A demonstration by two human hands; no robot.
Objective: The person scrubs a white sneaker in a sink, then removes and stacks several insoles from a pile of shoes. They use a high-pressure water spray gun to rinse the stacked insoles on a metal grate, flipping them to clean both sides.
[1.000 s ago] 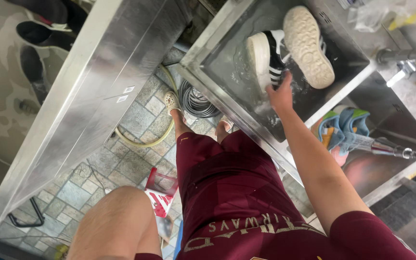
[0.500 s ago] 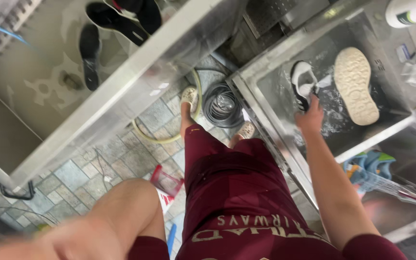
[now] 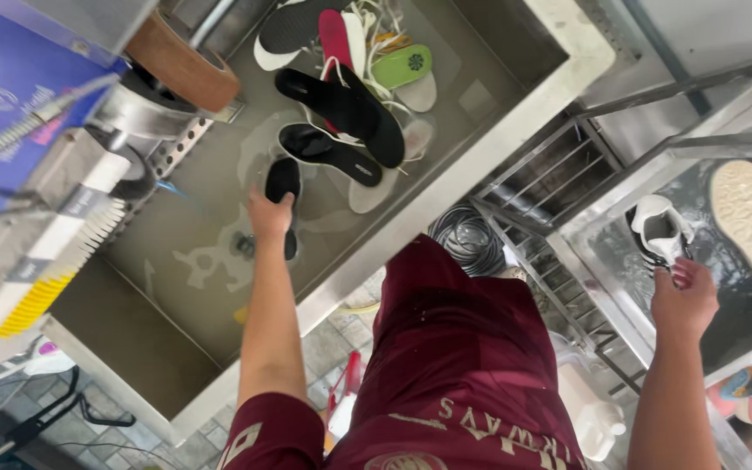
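Two sinks are worked at once: the left hand [image 3: 269,216] has its fingers clamped on a black insole [image 3: 284,184] in the left sink [image 3: 515,130], centre-left of frame. The right hand [image 3: 685,296] grips a white shoe [image 3: 659,228] in the right sink [image 3: 602,287]. More insoles [image 3: 350,104] lie above.

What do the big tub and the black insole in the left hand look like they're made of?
Tub: likely stainless steel, going by its dull grey sheen and folded rim. Black insole, held by the left hand: probably foam or rubber, being thin, matte and flat, though I cannot be certain.
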